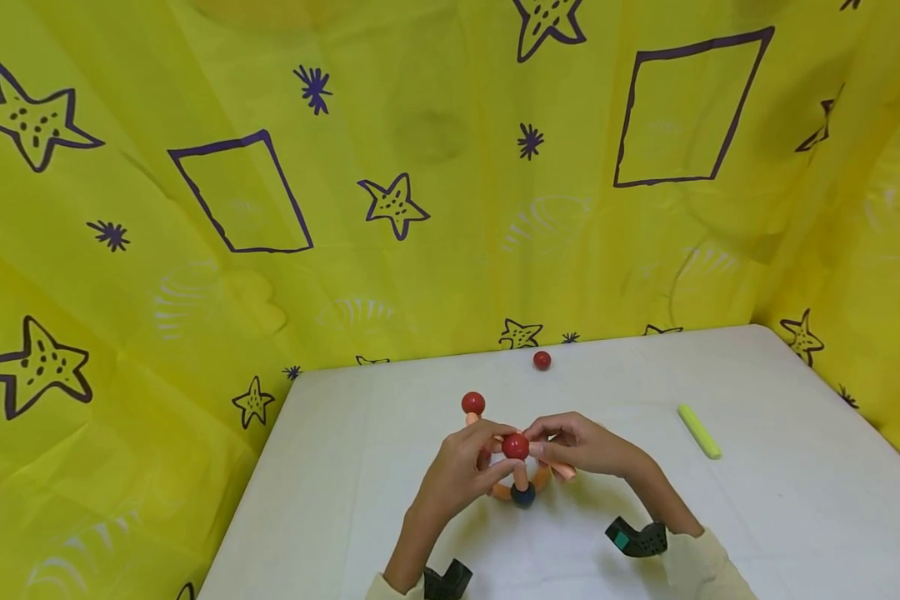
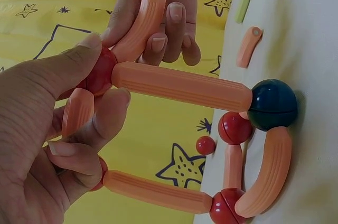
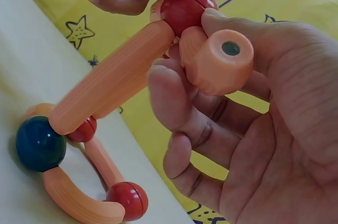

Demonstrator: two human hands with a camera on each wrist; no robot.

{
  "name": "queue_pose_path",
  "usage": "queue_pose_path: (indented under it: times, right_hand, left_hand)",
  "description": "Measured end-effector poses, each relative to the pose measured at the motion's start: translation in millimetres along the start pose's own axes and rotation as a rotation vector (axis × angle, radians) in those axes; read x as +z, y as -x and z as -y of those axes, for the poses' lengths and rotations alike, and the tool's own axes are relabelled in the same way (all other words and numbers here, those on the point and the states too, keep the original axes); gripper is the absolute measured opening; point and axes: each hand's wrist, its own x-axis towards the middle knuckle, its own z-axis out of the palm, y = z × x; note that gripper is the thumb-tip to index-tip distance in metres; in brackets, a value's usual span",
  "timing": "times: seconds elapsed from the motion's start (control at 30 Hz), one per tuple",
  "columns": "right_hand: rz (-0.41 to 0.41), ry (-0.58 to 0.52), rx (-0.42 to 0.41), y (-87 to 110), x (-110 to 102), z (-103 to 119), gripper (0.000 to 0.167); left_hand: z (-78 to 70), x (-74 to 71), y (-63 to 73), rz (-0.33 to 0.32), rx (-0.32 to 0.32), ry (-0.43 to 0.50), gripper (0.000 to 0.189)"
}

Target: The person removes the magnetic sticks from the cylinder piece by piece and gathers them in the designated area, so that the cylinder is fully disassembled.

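A frame of peach-orange magnetic rods and balls stands on the white table. At its base is a dark blue ball (image 1: 522,494), from which a straight rod (image 2: 182,85) rises to a red ball (image 1: 516,446). My left hand (image 1: 461,471) pinches that red ball between thumb and fingers. A curved rod (image 3: 219,65) joins the same ball, and my right hand (image 1: 588,446) holds it, the thumb touching the ball. In the left wrist view, a second upright rod (image 2: 158,191) links a lower red ball (image 2: 228,206) to another ball partly hidden behind the left fingers.
A loose red ball (image 1: 542,360) lies near the table's back edge. To the right is a lime-green stick (image 1: 699,431). One loose orange rod (image 2: 249,47) lies on the table near it. Yellow patterned cloth (image 1: 435,275) hangs behind and at the sides.
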Motion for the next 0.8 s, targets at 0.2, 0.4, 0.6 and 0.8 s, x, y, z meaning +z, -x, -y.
queue_pose_path:
  times: [0.2, 0.4, 0.6, 0.8]
  right_hand:
    - [-0.072, 0.09, 0.015, 0.4, 1.0, 1.4, 0.019]
    - [-0.094, 0.104, 0.003, 1.3, 0.9, 1.0, 0.017]
    - [-0.127, 0.087, 0.013, 3.9, -1.4, -1.6, 0.013]
    - [-0.285, 0.147, 0.16, 9.8, -8.0, 0.2, 0.018]
  left_hand:
    - [-1.9, 0.0, -1.9, -0.01, -0.007, -0.011, 0.039]
    - [-4.3, -0.1, -2.5, -0.008, -0.019, -0.023, 0.039]
    - [-3.9, 0.3, -1.1, 0.0, -0.022, -0.033, 0.037]
    - [-4.3, -0.1, -0.7, 0.013, -0.06, -0.042, 0.036]
